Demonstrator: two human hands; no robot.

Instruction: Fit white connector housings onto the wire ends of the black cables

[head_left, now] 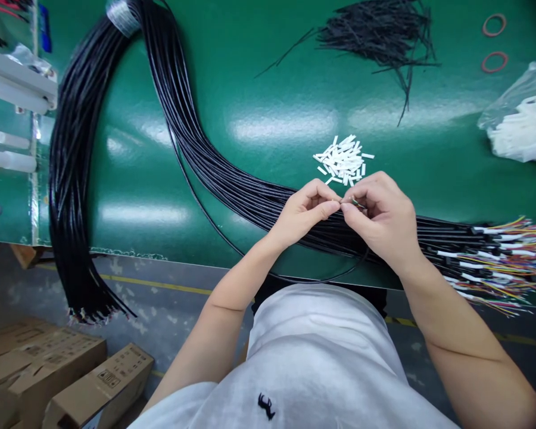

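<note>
The person stands at a glossy green worktable (259, 77) with both hands drawn together over a thick bundle of long black sheathed cables (214, 167). The left hand (304, 213) is curled nearly closed, thumb and forefinger pinched on something too small to make out. The right hand (382, 217) is curled the same way, its fingertips nipping the end of a thin wire tip (356, 204) that shows a glint of colour; the two sets of fingertips almost touch. One single black cable (205, 217) loops away from the bundle toward the table's near edge and back up under the right hand.

Just beyond the hands lies a small heap of short white plastic connector housings (343, 159). The bundle sweeps from a taped band at the far left, where its other half hangs off the table's edge toward the floor, across to the right, where its stripped ends fan out into many fine multicoloured wires (513, 256).

Farther back sits a loose pile of thin black strands (379, 30), two reddish rubber rings (494, 43), and a clear plastic bag of white parts (522, 122). Brown cardboard boxes (62, 375) stand on the floor at the lower left.
</note>
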